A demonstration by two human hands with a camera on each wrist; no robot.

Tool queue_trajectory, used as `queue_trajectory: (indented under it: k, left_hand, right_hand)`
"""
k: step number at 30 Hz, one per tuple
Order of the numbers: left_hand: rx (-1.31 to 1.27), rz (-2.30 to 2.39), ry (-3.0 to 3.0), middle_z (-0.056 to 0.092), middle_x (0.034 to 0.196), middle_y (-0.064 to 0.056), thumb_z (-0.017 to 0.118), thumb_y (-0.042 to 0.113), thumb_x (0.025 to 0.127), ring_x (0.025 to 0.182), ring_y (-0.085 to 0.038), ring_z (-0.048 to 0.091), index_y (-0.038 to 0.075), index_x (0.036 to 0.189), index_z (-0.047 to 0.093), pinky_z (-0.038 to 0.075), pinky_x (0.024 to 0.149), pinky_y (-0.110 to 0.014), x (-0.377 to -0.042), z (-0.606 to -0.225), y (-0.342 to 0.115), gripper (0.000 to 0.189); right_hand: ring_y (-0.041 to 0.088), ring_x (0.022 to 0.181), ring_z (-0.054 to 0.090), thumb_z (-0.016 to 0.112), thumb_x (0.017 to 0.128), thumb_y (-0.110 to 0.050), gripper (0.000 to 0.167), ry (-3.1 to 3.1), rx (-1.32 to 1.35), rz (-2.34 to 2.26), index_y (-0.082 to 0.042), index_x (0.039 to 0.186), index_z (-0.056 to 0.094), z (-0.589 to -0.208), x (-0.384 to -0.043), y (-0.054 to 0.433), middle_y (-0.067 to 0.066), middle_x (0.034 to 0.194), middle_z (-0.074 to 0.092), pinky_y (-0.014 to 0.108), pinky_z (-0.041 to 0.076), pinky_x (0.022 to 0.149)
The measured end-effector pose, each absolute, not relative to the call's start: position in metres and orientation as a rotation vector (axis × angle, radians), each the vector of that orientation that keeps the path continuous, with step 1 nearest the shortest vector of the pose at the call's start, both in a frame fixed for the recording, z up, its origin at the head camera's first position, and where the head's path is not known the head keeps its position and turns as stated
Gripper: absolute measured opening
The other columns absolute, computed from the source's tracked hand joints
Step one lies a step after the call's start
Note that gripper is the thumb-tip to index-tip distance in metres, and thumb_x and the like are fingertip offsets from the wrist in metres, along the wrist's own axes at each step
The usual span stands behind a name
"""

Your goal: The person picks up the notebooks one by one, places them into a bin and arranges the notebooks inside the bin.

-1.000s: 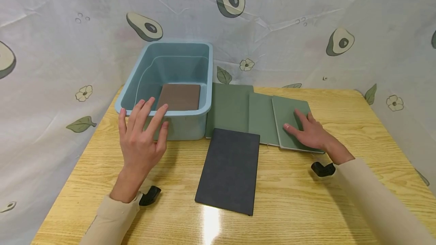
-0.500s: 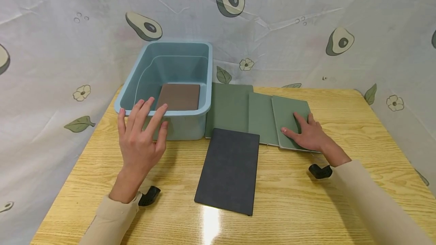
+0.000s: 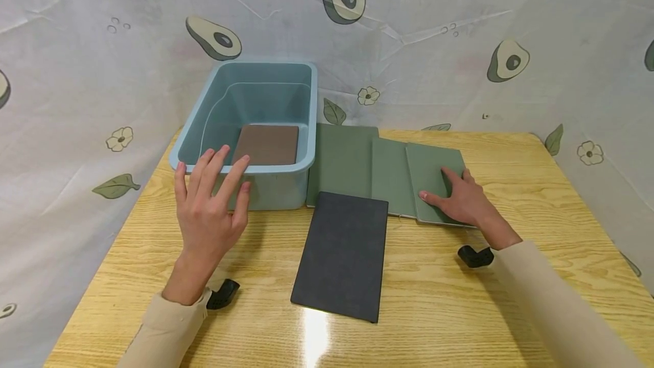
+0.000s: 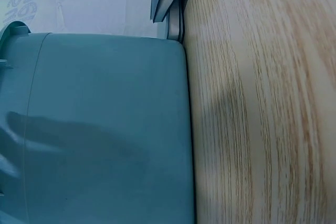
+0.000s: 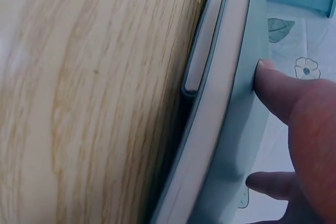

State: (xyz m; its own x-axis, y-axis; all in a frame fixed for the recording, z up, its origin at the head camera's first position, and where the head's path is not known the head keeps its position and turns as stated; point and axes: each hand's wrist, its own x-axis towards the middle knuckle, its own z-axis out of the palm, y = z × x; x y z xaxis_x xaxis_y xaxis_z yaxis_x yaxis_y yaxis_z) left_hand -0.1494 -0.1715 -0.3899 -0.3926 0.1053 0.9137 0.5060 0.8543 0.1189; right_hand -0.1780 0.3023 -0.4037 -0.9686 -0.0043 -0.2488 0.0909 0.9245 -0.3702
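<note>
My L hand [image 3: 209, 214] is up at the near rim of the blue plastic bin [image 3: 278, 168]: fingers spread w/ gaps betw. them, slightly bent, thumb apart, nothing held. Fingertips overlap the rim in the head view; can't tell if they touch it. L wrist view has mostly the bin's outer wall w/ a hand-shaped shadow on it.

My R hand [image 3: 467, 203] is on the rightmost green book [image 3: 426, 166], at the far R of the row. Thumb & index finger are spread wide in a V; thumb tip touches the cover, index lies over it too. No pinch visible; the other fingers are partly hidden nr the book's R edge, so can't tell exactly what they touch. R wrist view: thumb on the cover, pale page edges facing the cam, this book tilted w/ its L side up on its neighbor.

That neighbor, the middle green book [image 3: 390, 178], in turn overlaps the edge of the large green book [image 3: 347, 155], which lies right beside the bin. Black notebook [image 3: 339, 260] is in front, betw. my hands, its far end overlapping the large green one, the rest toward me over the table [image 3: 434, 300]. Brown book [image 3: 271, 143] lies flat inside the bin. Avocado-print cloth [image 3: 434, 81] hangs behind.
</note>
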Motion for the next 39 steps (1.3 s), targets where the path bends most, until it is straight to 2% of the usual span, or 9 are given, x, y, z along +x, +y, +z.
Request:
queue_trajectory:
  k: [9,20,24,26,29,32,34,36,39]
  left_hand:
    - [-0.456,-0.46,-1.957,0.069,0.144,-0.016,0.068,0.018,0.096,0.137,-0.04,0.06,0.02,0.136,0.074,0.03,0.12,-0.07,-0.148,-0.39,-0.172,0.041]
    - [-0.457,-0.455,-1.97,0.068,0.145,-0.016,0.068,0.018,0.096,0.137,-0.041,0.059,0.02,0.138,0.073,0.03,0.12,-0.07,-0.147,-0.388,-0.173,0.042]
    - [-0.46,-0.457,-1.973,0.068,0.145,-0.016,0.069,0.017,0.096,0.137,-0.042,0.059,0.02,0.138,0.073,0.03,0.12,-0.07,-0.146,-0.387,-0.173,0.042]
    - [-0.462,-0.455,-1.975,0.068,0.145,-0.016,0.069,0.017,0.096,0.137,-0.042,0.06,0.019,0.139,0.072,0.03,0.12,-0.07,-0.146,-0.387,-0.173,0.042]
    - [-0.463,-0.451,-1.975,0.068,0.145,-0.016,0.069,0.017,0.096,0.136,-0.042,0.06,0.019,0.138,0.072,0.03,0.12,-0.07,-0.146,-0.387,-0.173,0.042]
    - [-0.46,-0.45,-1.974,0.068,0.145,-0.016,0.069,0.017,0.096,0.137,-0.041,0.059,0.019,0.138,0.072,0.03,0.12,-0.07,-0.146,-0.387,-0.173,0.042]
    - [-0.459,-0.45,-1.973,0.068,0.144,-0.016,0.069,0.017,0.096,0.137,-0.041,0.059,0.02,0.138,0.073,0.03,0.12,-0.07,-0.146,-0.387,-0.173,0.042]
    - [-0.459,-0.45,-1.972,0.068,0.144,-0.016,0.069,0.017,0.097,0.137,-0.041,0.059,0.02,0.138,0.073,0.03,0.12,-0.07,-0.147,-0.387,-0.173,0.042]
    - [-0.459,-0.447,-1.969,0.068,0.144,-0.016,0.069,0.017,0.097,0.137,-0.041,0.059,0.02,0.138,0.073,0.03,0.12,-0.07,-0.147,-0.388,-0.174,0.042]
  right_hand:
    - [0.069,0.153,0.011,0.071,0.094,-0.062,0.11,2.869,0.144,-0.633,0.005,0.166,0.021,-0.401,-0.181,0.308,0.045,0.169,-0.001,0.08,0.025,0.118]
    - [0.059,0.16,0.011,0.076,0.098,-0.028,0.097,2.717,0.369,-1.223,-0.012,0.172,0.015,-0.4,-0.176,0.33,0.026,0.178,-0.003,0.074,0.03,0.12]
    - [0.047,0.162,0.024,0.069,0.103,-0.026,0.094,2.395,0.537,-1.655,-0.015,0.172,0.006,-0.397,-0.174,0.341,0.02,0.179,0.004,0.053,0.048,0.117]
    - [0.032,0.154,0.043,0.068,0.104,-0.027,0.094,2.174,0.583,-1.846,-0.015,0.172,0.005,-0.397,-0.174,0.349,0.018,0.178,0.015,0.036,0.057,0.105]
    - [0.016,0.125,0.068,0.068,0.104,-0.024,0.069,1.808,0.626,-2.092,-0.017,0.165,0.036,-0.397,-0.176,0.36,0.014,0.152,0.057,0.022,0.061,0.084]
    - [0.008,0.096,0.074,0.065,0.106,-0.017,0.023,1.536,0.611,-2.215,-0.016,0.127,0.072,-0.397,-0.178,0.368,-0.004,0.107,0.073,0.025,0.063,0.081]
    - [0.012,0.091,0.077,0.061,0.107,-0.012,0.014,1.429,0.588,-2.248,-0.015,0.104,0.075,-0.398,-0.179,0.37,0.0,0.099,0.077,0.027,0.064,0.081]
    - [0.015,0.092,0.078,0.057,0.108,-0.009,0.014,1.376,0.559,-2.255,-0.014,0.111,0.071,-0.399,-0.18,0.37,0.003,0.099,0.078,0.029,0.064,0.082]
    - [0.016,0.094,0.079,0.055,0.109,-0.006,0.043,1.325,0.555,-2.263,-0.021,0.148,0.05,-0.4,-0.18,0.369,0.003,0.102,0.078,0.031,0.065,0.083]
